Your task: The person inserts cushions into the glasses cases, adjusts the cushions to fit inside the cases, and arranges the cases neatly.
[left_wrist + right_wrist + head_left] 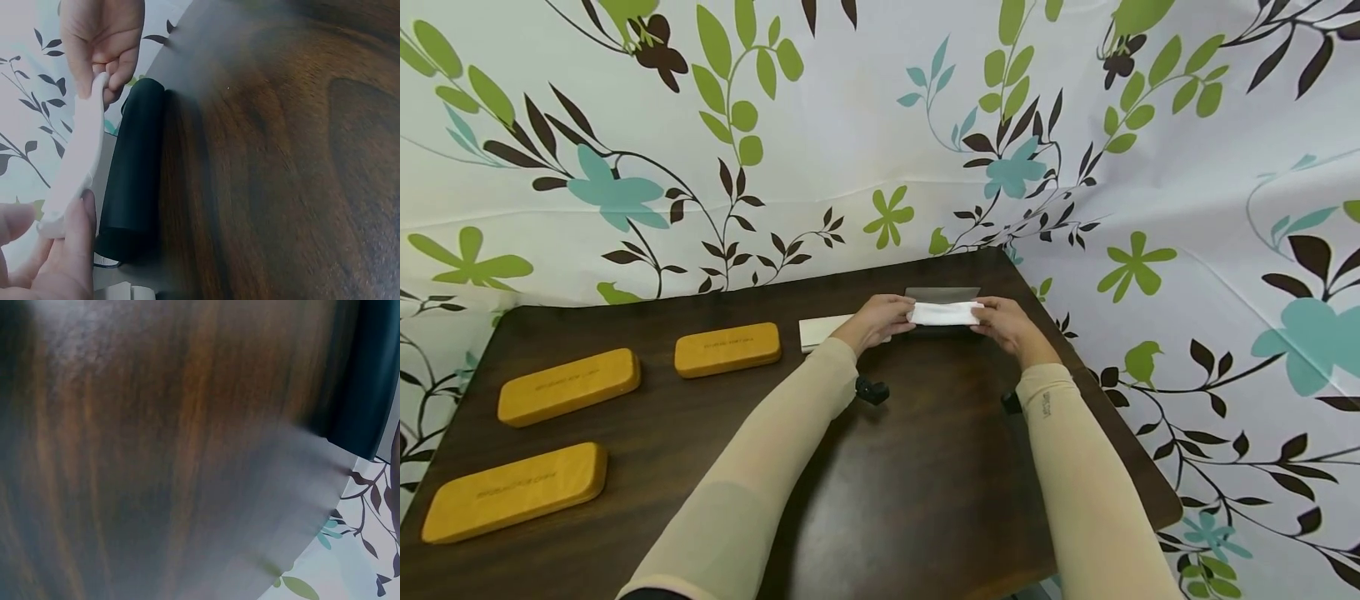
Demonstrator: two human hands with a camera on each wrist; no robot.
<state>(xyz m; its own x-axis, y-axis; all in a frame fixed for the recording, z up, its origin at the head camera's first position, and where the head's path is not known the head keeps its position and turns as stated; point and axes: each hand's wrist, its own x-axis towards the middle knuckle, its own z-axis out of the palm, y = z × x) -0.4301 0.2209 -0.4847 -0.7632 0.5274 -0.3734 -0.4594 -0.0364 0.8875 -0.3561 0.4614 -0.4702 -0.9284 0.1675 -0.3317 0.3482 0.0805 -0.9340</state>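
A folded white cloth [944,314] is stretched between both hands near the table's far right corner. My left hand [880,320] pinches its left end, and my right hand [1006,322] pinches the other end. In the left wrist view the cloth [78,153] looks like a narrow strip, held above and beside a dark, rounded case [134,175]. Behind the cloth in the head view rises a greyish flap [942,294]. Only the end of the dark case [365,381] shows in the right wrist view, where the right hand's grip cannot be seen.
A flat white pack [818,331] lies beside my left hand, partly hidden by it. Three yellow cases [727,349] [569,387] [515,492] with faint lettering lie on the left of the dark wooden table [917,475]. Leaf-patterned cloth [850,125] hangs behind and to the right.
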